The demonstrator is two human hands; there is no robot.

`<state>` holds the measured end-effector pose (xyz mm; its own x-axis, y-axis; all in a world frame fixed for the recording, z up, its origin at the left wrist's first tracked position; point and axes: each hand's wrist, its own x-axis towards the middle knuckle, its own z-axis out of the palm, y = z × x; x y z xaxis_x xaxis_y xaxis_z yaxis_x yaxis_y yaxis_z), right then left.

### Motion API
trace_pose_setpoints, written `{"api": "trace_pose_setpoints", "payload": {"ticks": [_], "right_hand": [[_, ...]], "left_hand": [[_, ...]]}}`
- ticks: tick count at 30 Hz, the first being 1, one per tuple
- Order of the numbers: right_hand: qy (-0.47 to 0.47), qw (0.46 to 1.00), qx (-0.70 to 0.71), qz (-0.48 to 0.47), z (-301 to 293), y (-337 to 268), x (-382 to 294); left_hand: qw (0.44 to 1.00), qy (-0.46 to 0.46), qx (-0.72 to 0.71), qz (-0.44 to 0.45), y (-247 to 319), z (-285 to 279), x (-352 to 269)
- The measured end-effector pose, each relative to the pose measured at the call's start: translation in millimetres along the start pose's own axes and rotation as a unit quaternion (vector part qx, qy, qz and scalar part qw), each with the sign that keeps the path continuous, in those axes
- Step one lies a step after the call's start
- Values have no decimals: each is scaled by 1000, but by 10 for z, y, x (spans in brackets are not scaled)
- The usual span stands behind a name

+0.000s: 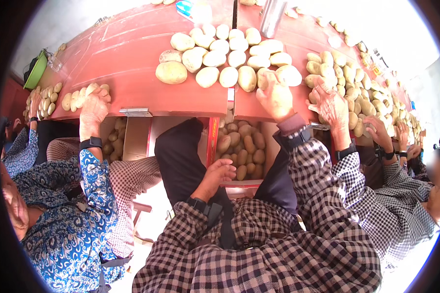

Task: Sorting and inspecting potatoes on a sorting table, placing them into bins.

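On the red tabletop [132,80] several pale potatoes [215,58] lie in close rows in front of me. My right hand [277,95] reaches over the table's near edge and rests its fingers on a potato at the right end of the front row; whether it grips it I cannot tell. My left hand [216,177] is held low over my lap, fingers loosely curled and apart, with nothing seen in it. Just beyond it, below the table edge, a cardboard box [273,141] between my knees holds many potatoes [244,146].
Co-workers sit close on both sides; a hand [95,106] touches potatoes at left, another [330,102] is near a large heap [370,99] at right. A metal cylinder [273,18] and a blue-and-white packet [185,9] stand at the back. Metal hinge [135,112] at the table edge.
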<state>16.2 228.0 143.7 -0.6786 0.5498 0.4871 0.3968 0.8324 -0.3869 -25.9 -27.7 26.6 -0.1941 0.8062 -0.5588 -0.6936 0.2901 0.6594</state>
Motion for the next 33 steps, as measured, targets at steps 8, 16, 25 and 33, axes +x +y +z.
{"api": "trace_pose_setpoints", "payload": {"ticks": [8,16,25,33], "right_hand": [[-111,976,-173,66,171,123,215],[-73,981,-178,12,209,210,158],[-83,986,-130,-57,-102,4,-431],[-39,999,16,4,-225,-299,-1030]], "left_hand": [[1000,4,9,-4,12,14,1],[999,15,-4,38,-38,-82,54],[989,66,-68,109,39,-73,20],[989,84,-66,105,39,-43,17]]}}
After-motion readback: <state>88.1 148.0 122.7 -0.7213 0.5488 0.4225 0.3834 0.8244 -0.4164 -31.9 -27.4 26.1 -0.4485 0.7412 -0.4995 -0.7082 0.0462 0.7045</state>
